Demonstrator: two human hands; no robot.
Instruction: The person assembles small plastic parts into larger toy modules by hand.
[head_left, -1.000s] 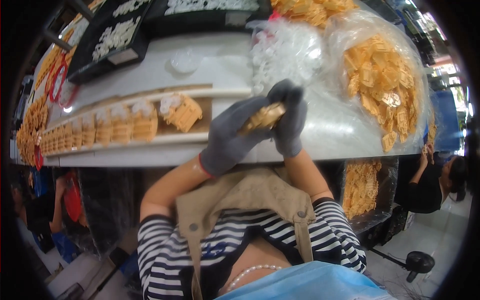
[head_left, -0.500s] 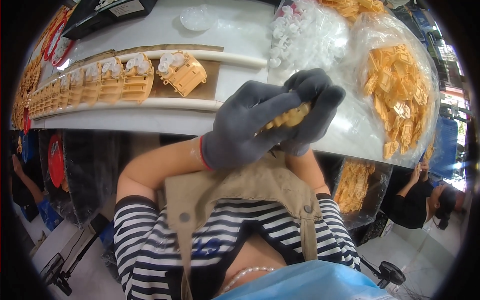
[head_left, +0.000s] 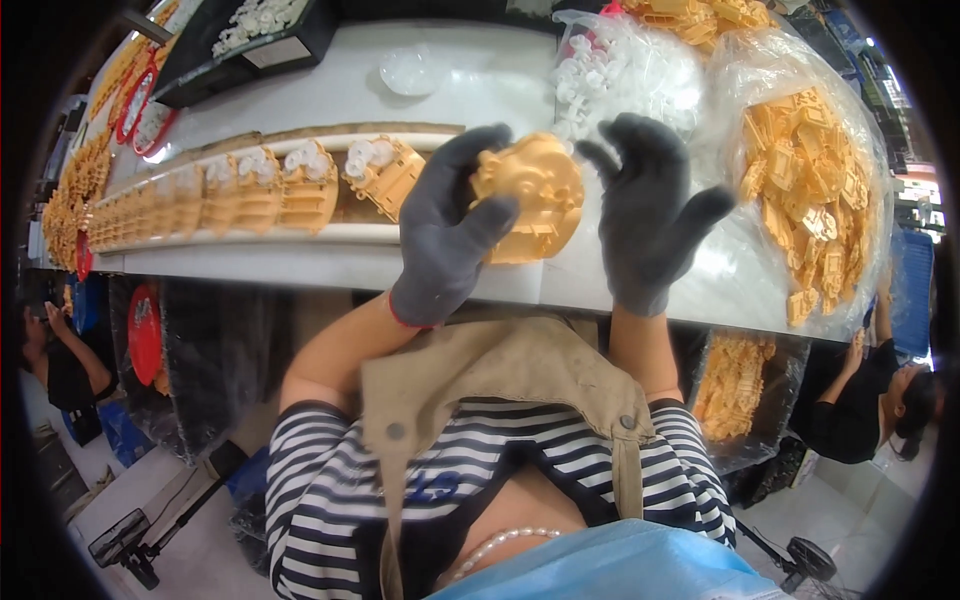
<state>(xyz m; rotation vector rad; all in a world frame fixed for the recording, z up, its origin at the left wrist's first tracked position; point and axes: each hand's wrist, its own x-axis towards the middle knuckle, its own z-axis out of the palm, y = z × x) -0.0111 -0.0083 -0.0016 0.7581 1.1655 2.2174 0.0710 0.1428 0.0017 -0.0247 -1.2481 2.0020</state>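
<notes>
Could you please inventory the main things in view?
Table: one, white, upper half
Moulded part: one, orange, centre
Row of parts: one, orange and white, left
Rails: two, white, flanking the row
Dish: one, translucent, behind the row
Tray of white pieces: one, black, upper left
Bag of white pieces: one, clear, upper right
Bag of orange parts: one, clear, far right
Bin of orange parts: one, dark, below table
Co-workers: two, dark-clothed, far left and right
Apron: one, beige, lower centre
Mask: one, blue, bottom
Left hand: one, grey-gloved, holding the moulded part
Right hand: one, grey-gloved, open beside it
</notes>
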